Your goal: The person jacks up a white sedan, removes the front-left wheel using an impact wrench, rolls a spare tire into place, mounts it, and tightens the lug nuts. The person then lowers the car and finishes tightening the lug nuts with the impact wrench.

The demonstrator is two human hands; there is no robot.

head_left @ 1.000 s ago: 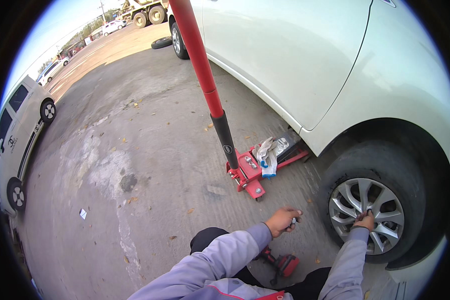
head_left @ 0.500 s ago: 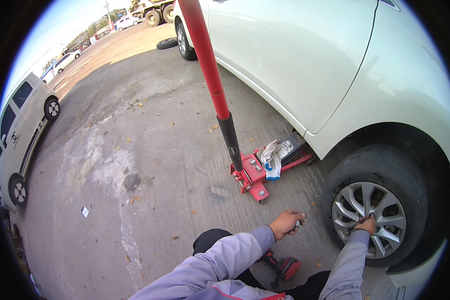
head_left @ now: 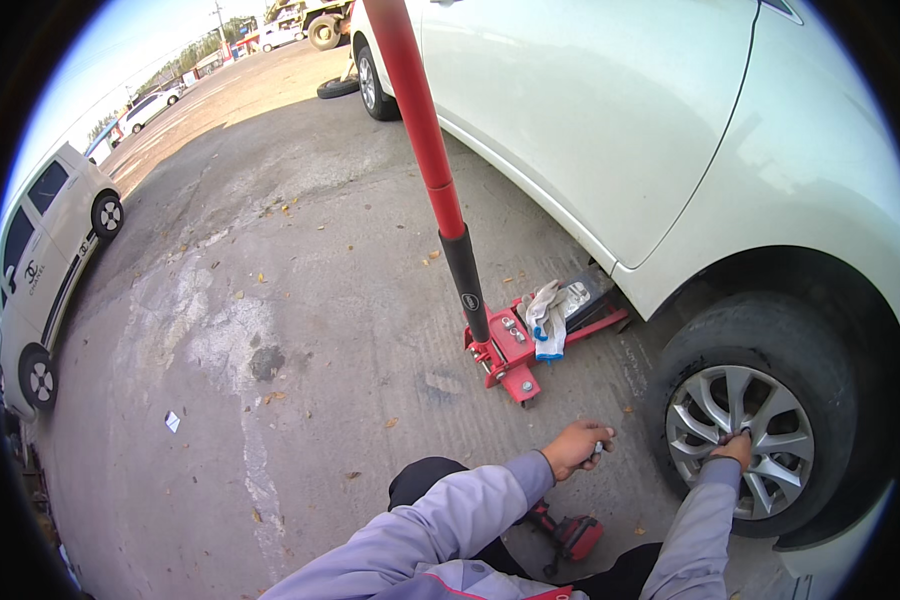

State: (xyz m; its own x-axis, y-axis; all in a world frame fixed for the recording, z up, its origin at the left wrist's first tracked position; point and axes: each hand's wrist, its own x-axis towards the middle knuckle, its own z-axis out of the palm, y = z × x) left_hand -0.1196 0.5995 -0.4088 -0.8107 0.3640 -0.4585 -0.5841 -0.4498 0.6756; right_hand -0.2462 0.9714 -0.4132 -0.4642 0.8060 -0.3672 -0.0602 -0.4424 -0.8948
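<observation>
My left hand is closed in the air left of the wheel, a small silver lug nut showing at its fingers. My right hand reaches to the middle of the silver alloy wheel. Its fingers are pinched together at the hub, and what they hold there is hidden. The wheel's black tire sits under the white car's front arch. Below my left forearm, a red and black cordless impact wrench lies on the ground by my legs.
A red floor jack reaches under the car, its long handle slanting up. White work gloves and several small silver nuts lie on it. A white van stands left; a loose tire lies far back.
The view has shifted very slightly. Both hands keep nearly the same place and grip, and the wheel shows no clear movement.
</observation>
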